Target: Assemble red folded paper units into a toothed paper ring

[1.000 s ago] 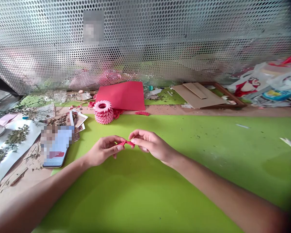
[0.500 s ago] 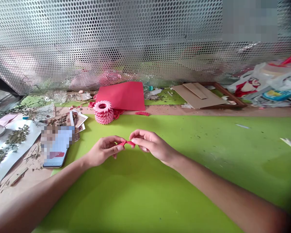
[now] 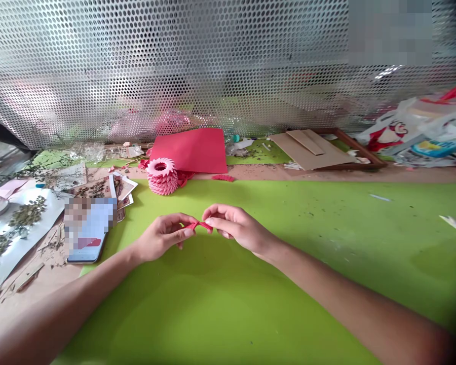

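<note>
Pinching left hand (image 3: 165, 236): thumb and forefinger are closed on the left end of a small red piece (image 3: 202, 225), presumably to steady that end while its middle stays uncovered.
Right hand (image 3: 231, 226): thumb and forefinger come together at the other end; the grip is narrow, though how firmly it presses I cannot tell.
Red piece: it sits between the two hands, apparently raised above the green mat (image 3: 220, 309), towards the mat's far edge. A pinch at each end likely stops so slight a thing from twisting.
Pink ring (image 3: 162, 178): built of pointed segments, it stands hollow-up at the mat's far left corner, probably there to be out of the hands' way yet within reach.
Red strip (image 3: 223, 178): it lies along the mat's far edge, right of the ring.
Red sheet (image 3: 197, 149): it rests behind the ring at the far edge of the counter (image 3: 258, 173), where its breadth takes no working room.
Phone (image 3: 86, 235): it lies screen-up by the mat's left edge, perhaps for easy viewing.
Cardboard (image 3: 307, 154): it overlaps a brown frame (image 3: 374, 161) at the counter's far edge, seemingly just stowed aside.
</note>
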`<action>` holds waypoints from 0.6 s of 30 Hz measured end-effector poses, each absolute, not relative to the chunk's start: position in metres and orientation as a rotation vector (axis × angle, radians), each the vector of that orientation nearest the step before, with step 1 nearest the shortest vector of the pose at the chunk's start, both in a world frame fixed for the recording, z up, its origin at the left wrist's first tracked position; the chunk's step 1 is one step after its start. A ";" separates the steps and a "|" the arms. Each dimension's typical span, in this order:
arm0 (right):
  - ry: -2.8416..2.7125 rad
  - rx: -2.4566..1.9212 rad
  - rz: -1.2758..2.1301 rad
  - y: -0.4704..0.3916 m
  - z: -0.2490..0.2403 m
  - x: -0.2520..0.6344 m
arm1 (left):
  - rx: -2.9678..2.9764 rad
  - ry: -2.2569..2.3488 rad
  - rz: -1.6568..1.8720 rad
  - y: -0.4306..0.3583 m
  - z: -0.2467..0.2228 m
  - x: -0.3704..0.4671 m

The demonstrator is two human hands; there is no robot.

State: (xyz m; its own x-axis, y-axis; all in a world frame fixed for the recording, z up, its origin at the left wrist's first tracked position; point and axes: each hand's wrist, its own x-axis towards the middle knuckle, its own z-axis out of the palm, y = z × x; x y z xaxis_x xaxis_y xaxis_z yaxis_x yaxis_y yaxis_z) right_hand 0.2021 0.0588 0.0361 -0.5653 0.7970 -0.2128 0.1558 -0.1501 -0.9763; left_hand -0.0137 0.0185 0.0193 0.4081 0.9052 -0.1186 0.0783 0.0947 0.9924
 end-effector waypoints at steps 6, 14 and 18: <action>-1.657 -1.093 1.770 0.058 0.037 0.202 | 1.357 0.971 0.782 0.018 0.015 -0.013; -1.703 -1.127 1.767 0.055 0.043 0.202 | 1.411 0.994 0.754 0.015 0.010 -0.013; -1.747 -1.130 1.773 0.055 0.043 0.204 | 1.493 1.022 0.728 0.014 0.008 -0.014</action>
State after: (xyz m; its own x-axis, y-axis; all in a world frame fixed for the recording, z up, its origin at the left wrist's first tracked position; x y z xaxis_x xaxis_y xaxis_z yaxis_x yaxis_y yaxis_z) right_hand 0.2040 0.0552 0.0427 -0.5900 0.7643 -0.2604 0.2491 -0.1345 -0.9591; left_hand -0.0139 0.0136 0.0079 0.4329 0.8964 -0.0949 0.2029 0.0057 0.9792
